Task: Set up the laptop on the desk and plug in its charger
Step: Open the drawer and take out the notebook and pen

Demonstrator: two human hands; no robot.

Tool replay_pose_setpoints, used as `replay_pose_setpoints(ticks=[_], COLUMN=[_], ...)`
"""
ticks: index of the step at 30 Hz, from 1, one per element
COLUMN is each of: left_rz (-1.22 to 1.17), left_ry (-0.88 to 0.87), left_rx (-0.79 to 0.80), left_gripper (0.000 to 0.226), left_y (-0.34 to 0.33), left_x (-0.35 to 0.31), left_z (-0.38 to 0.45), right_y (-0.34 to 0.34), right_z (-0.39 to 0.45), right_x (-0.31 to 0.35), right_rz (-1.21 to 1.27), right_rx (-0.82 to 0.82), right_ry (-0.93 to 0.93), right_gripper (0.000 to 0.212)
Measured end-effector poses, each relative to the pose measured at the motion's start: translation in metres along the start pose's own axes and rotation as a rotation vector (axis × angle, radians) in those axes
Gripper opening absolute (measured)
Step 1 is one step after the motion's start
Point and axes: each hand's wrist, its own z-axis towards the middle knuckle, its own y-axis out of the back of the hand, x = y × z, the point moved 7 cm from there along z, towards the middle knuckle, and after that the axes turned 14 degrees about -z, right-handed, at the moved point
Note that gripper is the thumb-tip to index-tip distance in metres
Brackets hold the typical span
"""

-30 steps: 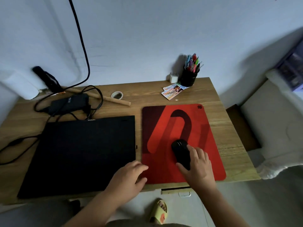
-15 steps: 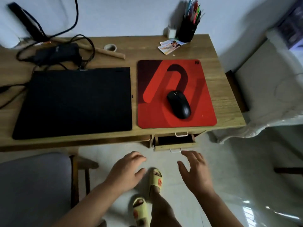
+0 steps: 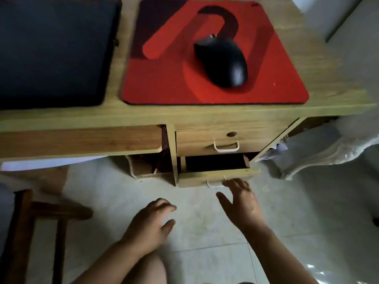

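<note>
Closed laptop [image 3: 53,50] lay flat, cut off left and far; long axis indeterminable. Right hand [image 3: 241,203] released, fingertips at lower drawer handle [image 3: 214,183]. Left hand [image 3: 151,222] loosely curled, empty.

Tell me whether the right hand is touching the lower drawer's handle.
Touching, it seems. In the head view the right hand's fingertips overlap the right end of the lower drawer's handle, no gap visible, though blur hides any grip. The left hand hangs free.
</note>
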Motion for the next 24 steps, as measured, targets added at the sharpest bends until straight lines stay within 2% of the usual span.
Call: replay_pose_setpoints(ticks=[5,12,19,24], left_rz=[-0.01,-0.007,0.025,0.019], left_ry=[-0.106,-0.186,-0.171,-0.224], left_rx=[-0.189,-0.324,-0.38,-0.433], left_gripper=[0.033,0.026,0.026,0.024], left_y=[-0.035,-0.051,-0.05,-0.037], left_x=[0.045,0.091,0.095,0.076], left_z=[0.063,0.091,0.067,0.06], right_y=[-0.049,-0.086,-0.078,-0.072], right_z=[0.055,0.077,0.056,0.029], right_x=[-0.023,-0.036,-0.036,-0.046], right_rz=[-0.085,-0.203,-0.151,-0.021], right_rx=[-0.268,-0.382,-0.351,-0.272], right_ry=[0.101,0.213,0.229,0.265], right_gripper=[0.042,0.046,0.048,0.064])
